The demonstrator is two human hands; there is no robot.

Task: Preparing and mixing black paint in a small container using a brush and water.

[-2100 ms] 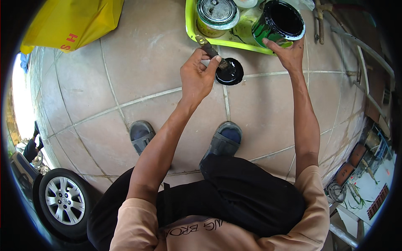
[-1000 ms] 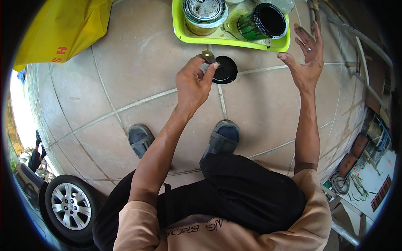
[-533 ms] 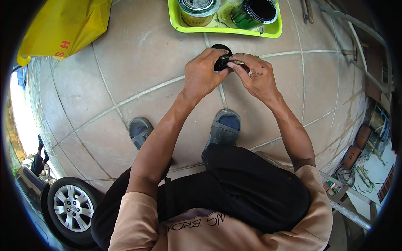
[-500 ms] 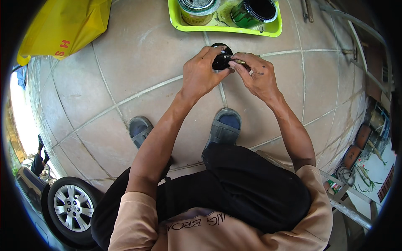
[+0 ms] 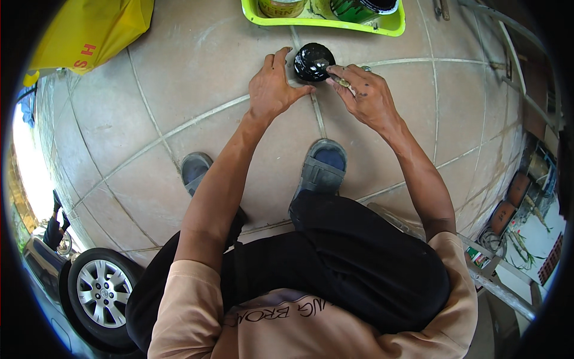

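Note:
A round, glossy black object [image 5: 312, 61] with white glints, seemingly coated in wet black paint, sits above the tiled floor between my hands. Its exact kind is unclear. My left hand [image 5: 274, 88] is open at its left side, fingers and thumb spread, a small gap between them and the black surface. In my right hand [image 5: 366, 96] is a slim paintbrush [image 5: 343, 82], pinched between thumb and fingers. Its tip end meets the right edge of the black object. Dark paint spots mark the back of that hand.
Beyond my hands lies a lime-green tray [image 5: 323, 25] holding a yellow can [image 5: 281, 8] and a green can [image 5: 353, 11] with dark drips. A yellow bag [image 5: 95, 36] is at far left, a car wheel [image 5: 104, 293] at lower left, and a metal frame [image 5: 499, 290] at right.
My left hand has come off the black object and opened to its left. More of the object's round top shows now. The right hand keeps the brush at its edge.

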